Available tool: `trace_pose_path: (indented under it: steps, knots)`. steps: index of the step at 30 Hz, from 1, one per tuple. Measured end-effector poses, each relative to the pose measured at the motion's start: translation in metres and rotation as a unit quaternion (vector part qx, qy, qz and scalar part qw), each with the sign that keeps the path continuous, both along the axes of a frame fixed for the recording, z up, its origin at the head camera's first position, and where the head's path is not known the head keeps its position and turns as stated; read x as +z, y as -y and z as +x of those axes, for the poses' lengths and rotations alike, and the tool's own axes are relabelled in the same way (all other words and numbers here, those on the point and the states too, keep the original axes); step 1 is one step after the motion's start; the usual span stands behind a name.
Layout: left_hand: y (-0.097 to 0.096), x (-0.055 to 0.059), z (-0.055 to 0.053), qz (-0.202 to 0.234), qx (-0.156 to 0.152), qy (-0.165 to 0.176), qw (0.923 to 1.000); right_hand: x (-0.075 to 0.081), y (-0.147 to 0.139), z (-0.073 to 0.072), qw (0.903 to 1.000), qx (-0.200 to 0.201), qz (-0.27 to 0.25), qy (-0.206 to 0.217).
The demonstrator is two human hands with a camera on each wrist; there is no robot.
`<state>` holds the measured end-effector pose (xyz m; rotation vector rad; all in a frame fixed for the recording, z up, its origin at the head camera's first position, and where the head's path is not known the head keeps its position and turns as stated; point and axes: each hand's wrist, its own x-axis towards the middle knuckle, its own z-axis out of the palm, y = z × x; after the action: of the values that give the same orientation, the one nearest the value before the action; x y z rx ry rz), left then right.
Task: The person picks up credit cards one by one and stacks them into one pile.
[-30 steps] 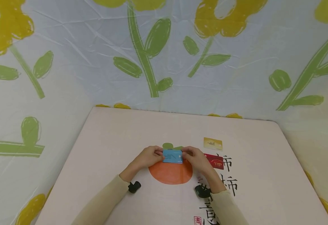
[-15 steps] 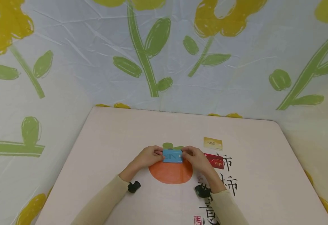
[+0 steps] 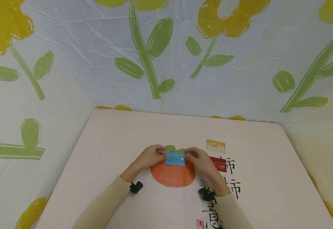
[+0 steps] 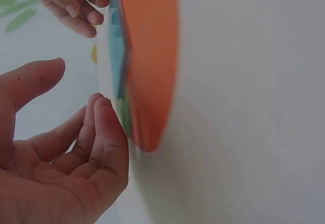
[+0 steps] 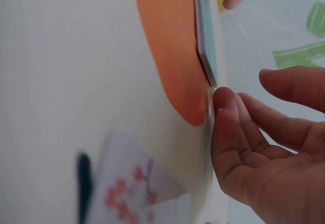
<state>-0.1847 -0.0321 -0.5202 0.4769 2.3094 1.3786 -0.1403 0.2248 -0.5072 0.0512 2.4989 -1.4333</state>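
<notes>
A blue VIP card (image 3: 174, 158) lies on top of a small stack of cards, over the orange fruit print on the table mat. My left hand (image 3: 151, 156) is at the card's left end. The left wrist view shows this hand's thumb (image 4: 43, 79) lifted apart from its loosely bent fingers, beside the stack (image 4: 118, 51). At the right end is my right hand (image 3: 198, 159). In the right wrist view its thumb (image 5: 289, 84) also stands away from the fingers, whose tips are at the stack's corner. Nothing is pinched in either hand.
A gold card (image 3: 215, 146) lies to the right, farther back. Nearer, a red VIP card (image 3: 220, 165) lies partly behind the right hand. Black characters are printed on the pale mat (image 3: 120, 133). A flower-printed cloth (image 3: 183, 105) hangs behind and beside the table.
My fingers have come off the ends of the blue card, and the left hand has risen slightly. The card stack stays in place.
</notes>
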Motion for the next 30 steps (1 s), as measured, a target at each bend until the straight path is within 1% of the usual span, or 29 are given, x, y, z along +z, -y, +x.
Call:
trace_pose_path:
  steps: [3, 6, 10, 13, 17, 23, 26, 30]
  knots:
    - [-0.008, 0.006, -0.007, 0.001, -0.006, -0.016, 0.9999, 0.004, -0.007, -0.001, 0.9999, -0.005, -0.001, -0.015]
    - [-0.020, 0.012, -0.014, 0.003, -0.014, -0.026, 0.9996, 0.006, -0.018, -0.003, 0.9991, -0.005, -0.001, -0.041]
    - [-0.044, 0.020, -0.022, 0.011, -0.022, -0.020, 0.9995, 0.009, -0.036, -0.007, 0.9976, -0.011, 0.000, -0.068]
    - [-0.065, 0.023, -0.028, 0.014, -0.027, -0.019, 0.9994, 0.010, -0.050, -0.009, 0.9971, -0.022, 0.002, -0.073]
    - [-0.091, 0.022, -0.037, 0.008, -0.033, -0.028, 0.9990, 0.012, -0.065, -0.012, 0.9966, -0.032, 0.008, -0.075]
    - [-0.120, 0.017, -0.047, -0.023, -0.046, -0.047, 0.9976, 0.013, -0.086, -0.012, 0.9945, -0.049, 0.025, -0.089]
    - [-0.133, 0.014, -0.050, -0.026, -0.049, -0.040, 0.9977, 0.012, -0.098, -0.012, 0.9936, -0.064, 0.035, -0.087]
    - [-0.150, 0.008, -0.055, -0.028, -0.048, -0.031, 0.9980, 0.011, -0.114, -0.013, 0.9928, -0.075, 0.034, -0.087]
